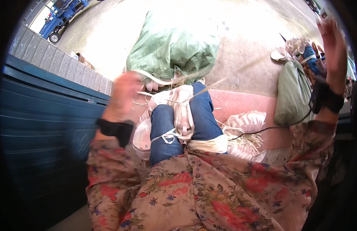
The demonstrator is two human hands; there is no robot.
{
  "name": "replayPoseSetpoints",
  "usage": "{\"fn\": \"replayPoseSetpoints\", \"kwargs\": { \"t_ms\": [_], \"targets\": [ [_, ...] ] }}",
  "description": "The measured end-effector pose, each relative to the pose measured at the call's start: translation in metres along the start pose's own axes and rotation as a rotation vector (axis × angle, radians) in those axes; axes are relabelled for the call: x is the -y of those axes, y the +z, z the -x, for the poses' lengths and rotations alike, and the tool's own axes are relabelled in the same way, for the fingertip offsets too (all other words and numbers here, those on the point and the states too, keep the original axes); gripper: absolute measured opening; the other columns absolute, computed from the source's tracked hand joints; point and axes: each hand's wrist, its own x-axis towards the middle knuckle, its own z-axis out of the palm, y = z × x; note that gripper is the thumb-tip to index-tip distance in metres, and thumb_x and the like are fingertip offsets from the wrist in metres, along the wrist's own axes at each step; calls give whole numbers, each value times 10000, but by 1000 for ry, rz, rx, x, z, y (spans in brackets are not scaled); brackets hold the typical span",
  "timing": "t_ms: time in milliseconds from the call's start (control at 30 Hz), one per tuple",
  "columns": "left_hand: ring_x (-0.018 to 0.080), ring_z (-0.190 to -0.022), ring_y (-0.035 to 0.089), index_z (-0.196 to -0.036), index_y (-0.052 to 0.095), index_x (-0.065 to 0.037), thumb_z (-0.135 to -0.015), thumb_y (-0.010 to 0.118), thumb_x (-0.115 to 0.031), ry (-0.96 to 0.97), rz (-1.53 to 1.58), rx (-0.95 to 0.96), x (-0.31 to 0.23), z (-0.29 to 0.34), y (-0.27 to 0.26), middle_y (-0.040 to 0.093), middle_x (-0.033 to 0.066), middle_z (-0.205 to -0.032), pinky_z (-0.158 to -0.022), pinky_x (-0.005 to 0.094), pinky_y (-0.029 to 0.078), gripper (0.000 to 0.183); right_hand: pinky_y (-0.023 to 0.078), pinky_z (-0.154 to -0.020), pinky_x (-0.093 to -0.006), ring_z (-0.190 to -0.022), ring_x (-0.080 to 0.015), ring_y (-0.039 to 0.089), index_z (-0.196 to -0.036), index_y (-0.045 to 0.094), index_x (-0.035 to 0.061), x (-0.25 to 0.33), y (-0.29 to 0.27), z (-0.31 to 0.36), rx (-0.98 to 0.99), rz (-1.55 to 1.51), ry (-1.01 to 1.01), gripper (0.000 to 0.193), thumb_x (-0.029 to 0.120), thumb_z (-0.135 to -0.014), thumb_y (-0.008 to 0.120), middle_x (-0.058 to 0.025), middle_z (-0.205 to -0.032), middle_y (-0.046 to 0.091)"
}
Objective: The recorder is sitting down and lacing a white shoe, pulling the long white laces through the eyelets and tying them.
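Observation:
A pale pink and white shoe upper (183,115) lies between my knees, toe end towards me. My left hand (126,90), smeared by motion, is closed to the left of the upper, with a white shoelace (155,93) running from it to the upper. My right hand (332,46) is raised far out at the right. Another stretch of lace (221,81) runs taut from the upper up towards its fingertips, fading in the blur. A bundle of cream laces (209,145) lies over my right thigh, and a white tie (167,136) is knotted round my left leg.
A big green woven sack (174,46) stands ahead, with uppers at its mouth. More uppers are piled right (244,125) and left (142,138) of my legs. A green sack (293,92) and shoes lie farther right. A blue metal panel (47,146) borders the left.

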Motion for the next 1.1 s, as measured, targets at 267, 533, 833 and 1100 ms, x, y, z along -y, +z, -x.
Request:
{"fn": "replayPoseSetpoints", "kwargs": {
  "t_ms": [267,533,833,1100],
  "targets": [
    [81,-406,251,-798,449,-157,-892,444,-320,-334,502,-814,72,32,-285,244,-47,-507,-422,255,232,188,439,-623,-211,-626,-95,502,-859,559,70,-212,-106,242,-577,-184,863,82,142,-854,521,7,-676,516],
    [22,-422,322,-900,526,-119,-860,512,-217,-485,246,-189,116,11,-80,334,-64,-537,-383,189,263,108,442,-593,-303,-612,-179,556,-800,627,18,-86,234,268,510,-264,815,151,133,-786,531,-99,-643,582],
    [60,-576,483,-928,631,6,-835,517,-133,-423,-289,381,122,28,87,556,-7,-697,-540,185,393,202,385,-674,-399,-760,-283,496,-698,621,93,-85,314,304,647,342,266,140,177,-755,524,-90,-735,551],
    [203,-647,591,-961,624,-34,-809,530,-175,-112,-639,327,141,39,86,626,124,-742,-587,295,444,228,354,-672,-412,-808,-256,492,-700,627,106,-80,335,303,670,497,372,126,157,-729,516,-63,-751,552]
  ]
}}
